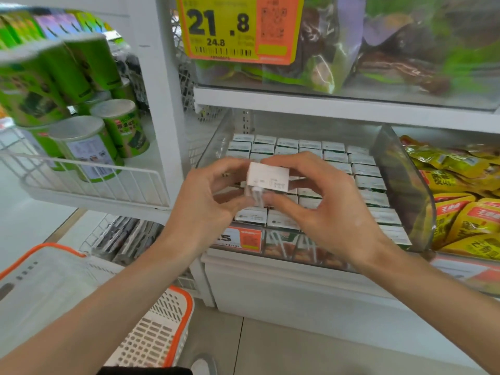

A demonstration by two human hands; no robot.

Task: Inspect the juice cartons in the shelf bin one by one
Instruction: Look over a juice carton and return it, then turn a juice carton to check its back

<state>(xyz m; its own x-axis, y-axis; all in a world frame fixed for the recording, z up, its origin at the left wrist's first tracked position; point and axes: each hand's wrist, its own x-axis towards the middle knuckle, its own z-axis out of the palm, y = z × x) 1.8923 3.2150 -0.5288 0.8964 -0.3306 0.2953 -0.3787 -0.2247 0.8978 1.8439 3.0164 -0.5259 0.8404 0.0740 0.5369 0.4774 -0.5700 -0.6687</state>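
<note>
Juice carton point(268, 176) print unreadable, lower part covered by left hand point(205, 204) and right hand point(330, 212); green canisters point(62, 74) blurred, edge-cropped.

We have open air over the packed cartons point(365, 170), capped by the shelf point(324, 106) at 12 o'clock. At 3 o'clock a clear wall point(400, 190) bars us, at 9 o'clock a white post point(167, 117).

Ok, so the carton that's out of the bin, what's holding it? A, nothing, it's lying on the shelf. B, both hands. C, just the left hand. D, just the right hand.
B: the left hand and the right hand both grip the white carton, held above the clear bin.
</note>
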